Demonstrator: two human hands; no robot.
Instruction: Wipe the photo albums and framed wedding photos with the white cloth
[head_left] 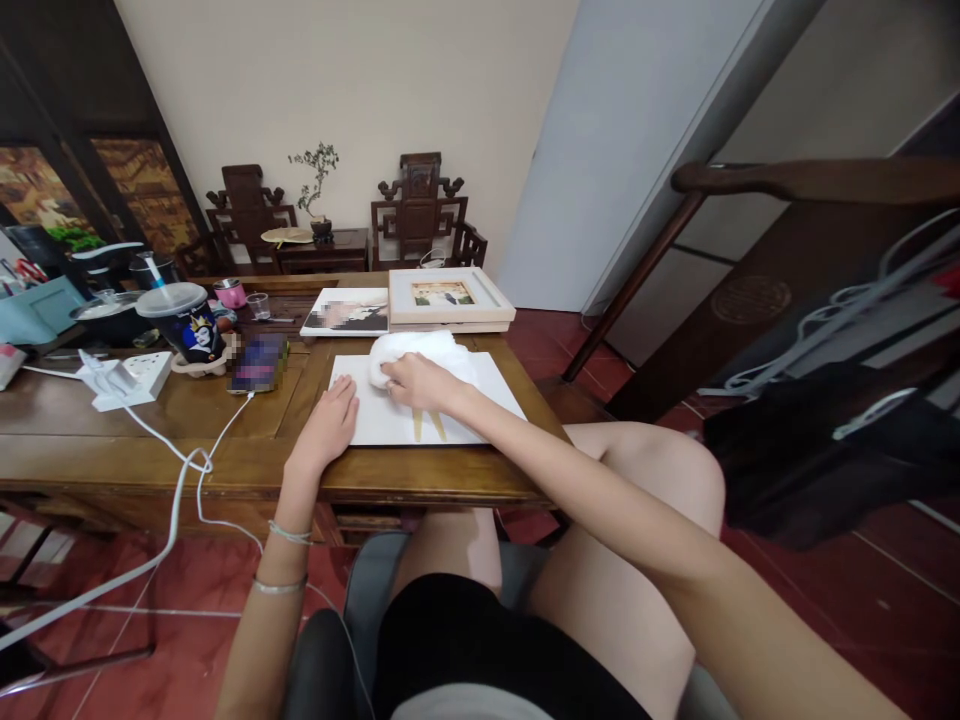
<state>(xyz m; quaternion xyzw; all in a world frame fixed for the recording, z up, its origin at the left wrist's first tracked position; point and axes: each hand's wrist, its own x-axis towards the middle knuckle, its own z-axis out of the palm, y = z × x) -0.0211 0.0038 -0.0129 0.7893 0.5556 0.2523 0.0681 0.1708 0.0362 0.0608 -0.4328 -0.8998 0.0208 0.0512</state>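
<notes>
A white flat panel [480,385] lies on the wooden table [225,450] in front of me. My right hand [418,383] presses a bunched white cloth [420,350] onto the panel's far part. My left hand [328,422] lies flat, fingers apart, on the panel's left edge and holds nothing. Two pale streaks [429,426] show on the panel just below my right wrist.
Behind the panel lie a photo print [346,312] and a light wooden picture frame [448,296]. To the left are a phone [259,362] with a white cable [176,480], a power strip [124,378], a lidded cup [184,322] and small cups. A dark wooden chair [810,290] stands at right.
</notes>
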